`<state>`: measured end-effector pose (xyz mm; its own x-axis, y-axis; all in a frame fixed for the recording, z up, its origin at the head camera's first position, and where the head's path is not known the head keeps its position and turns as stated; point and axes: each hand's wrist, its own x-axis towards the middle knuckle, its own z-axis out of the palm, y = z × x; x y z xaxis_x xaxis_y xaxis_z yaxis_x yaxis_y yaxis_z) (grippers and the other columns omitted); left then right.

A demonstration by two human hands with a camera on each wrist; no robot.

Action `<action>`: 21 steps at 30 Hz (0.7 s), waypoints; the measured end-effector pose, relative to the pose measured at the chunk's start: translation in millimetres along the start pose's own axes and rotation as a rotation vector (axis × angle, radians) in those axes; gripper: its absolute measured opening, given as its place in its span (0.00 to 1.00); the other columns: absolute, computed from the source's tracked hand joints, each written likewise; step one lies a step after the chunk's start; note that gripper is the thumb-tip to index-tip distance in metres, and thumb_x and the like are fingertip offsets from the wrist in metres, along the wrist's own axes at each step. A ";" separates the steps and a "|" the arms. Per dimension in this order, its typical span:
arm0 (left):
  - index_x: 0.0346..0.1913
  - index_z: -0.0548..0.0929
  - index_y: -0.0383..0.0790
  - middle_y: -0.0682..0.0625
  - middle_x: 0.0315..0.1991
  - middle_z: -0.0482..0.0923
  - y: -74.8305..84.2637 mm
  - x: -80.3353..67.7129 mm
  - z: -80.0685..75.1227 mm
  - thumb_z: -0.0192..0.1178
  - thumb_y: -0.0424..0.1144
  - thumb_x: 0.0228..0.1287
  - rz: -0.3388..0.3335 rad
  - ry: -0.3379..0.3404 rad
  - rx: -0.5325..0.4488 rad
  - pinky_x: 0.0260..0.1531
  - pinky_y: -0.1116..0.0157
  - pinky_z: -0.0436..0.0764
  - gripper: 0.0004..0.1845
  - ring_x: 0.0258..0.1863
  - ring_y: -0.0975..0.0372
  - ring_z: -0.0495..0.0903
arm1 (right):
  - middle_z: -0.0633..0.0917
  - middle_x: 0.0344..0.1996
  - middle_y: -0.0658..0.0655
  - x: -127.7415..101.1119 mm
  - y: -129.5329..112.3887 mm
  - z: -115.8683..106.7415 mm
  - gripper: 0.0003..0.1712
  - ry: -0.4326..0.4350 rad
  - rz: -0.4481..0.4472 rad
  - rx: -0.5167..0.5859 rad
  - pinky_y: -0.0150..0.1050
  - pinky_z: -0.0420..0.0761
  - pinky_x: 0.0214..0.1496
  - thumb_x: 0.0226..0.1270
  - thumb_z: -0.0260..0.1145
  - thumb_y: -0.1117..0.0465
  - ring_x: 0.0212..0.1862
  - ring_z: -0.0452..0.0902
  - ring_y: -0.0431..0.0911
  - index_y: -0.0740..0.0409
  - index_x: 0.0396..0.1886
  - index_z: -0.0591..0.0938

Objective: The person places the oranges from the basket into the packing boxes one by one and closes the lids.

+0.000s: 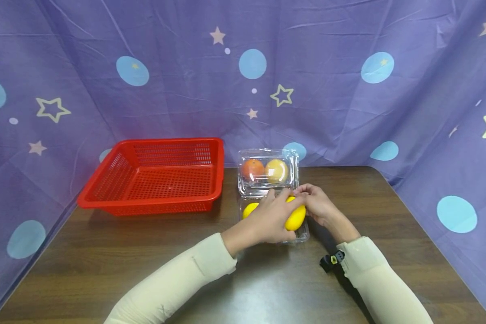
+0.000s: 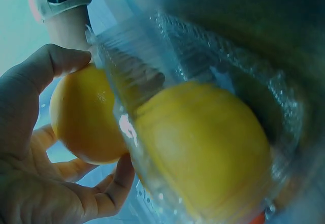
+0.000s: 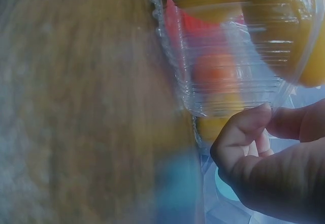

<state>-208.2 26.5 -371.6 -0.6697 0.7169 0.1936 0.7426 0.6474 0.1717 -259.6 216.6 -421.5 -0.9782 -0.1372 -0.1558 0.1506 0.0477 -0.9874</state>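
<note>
Cream sleeves reach in from the near edge of the dark wood counter (image 1: 105, 265), both hands meeting at a clear plastic clamshell box (image 1: 303, 235).
Left hand (image 1: 267, 220): fingers and thumb curled round a yellow lemon (image 1: 296, 218), held at the box's near tray, over its right side; the left wrist view shows the thumb on top and the fingertips beneath.
Right hand (image 1: 317, 204): fingertips pinch the clamshell's edge just beside the lemon, apparently steadying it.
Second lemon (image 1: 249, 209): lying in the near tray, left of the held one.
Raised lid section (image 1: 267, 155): an orange fruit (image 1: 253, 170) and a paler yellow-orange one (image 1: 276, 171) show through it.
Red mesh basket (image 1: 105, 198): left of the box, apart from it, nothing visible inside.
Progress, as judged: one lemon in hand, three fruits in the box, none in the basket; early stage.
Held lemon: smooth, bright, oval, unblemished.
</note>
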 end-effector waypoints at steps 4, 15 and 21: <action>0.76 0.67 0.57 0.46 0.68 0.68 2.5 -0.8 3.5 0.75 0.51 0.51 -0.021 -0.044 -0.027 0.50 0.53 0.76 0.47 0.53 0.48 0.71 | 0.78 0.36 0.52 0.4 0.0 -1.5 0.05 -0.013 0.004 -0.008 0.32 0.81 0.33 0.78 0.54 0.67 0.33 0.78 0.40 0.65 0.47 0.70; 0.79 0.65 0.53 0.45 0.74 0.62 4.8 -1.3 7.6 0.70 0.53 0.64 -0.047 -0.068 0.002 0.61 0.48 0.72 0.42 0.60 0.44 0.69 | 0.78 0.36 0.52 1.6 0.9 -5.7 0.06 -0.055 0.025 0.002 0.33 0.81 0.32 0.81 0.52 0.64 0.32 0.78 0.40 0.64 0.47 0.70; 0.80 0.62 0.50 0.43 0.76 0.60 7.3 -3.9 6.7 0.66 0.51 0.67 -0.045 -0.079 0.022 0.59 0.51 0.73 0.41 0.56 0.48 0.69 | 0.79 0.35 0.52 1.8 0.2 -6.3 0.07 -0.062 0.026 -0.002 0.33 0.81 0.32 0.80 0.53 0.63 0.33 0.78 0.40 0.65 0.48 0.70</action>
<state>-200.2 30.2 -377.5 -0.7012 0.7045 0.1095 0.7120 0.6843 0.1574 -262.2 222.6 -421.8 -0.9633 -0.1969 -0.1825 0.1751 0.0542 -0.9831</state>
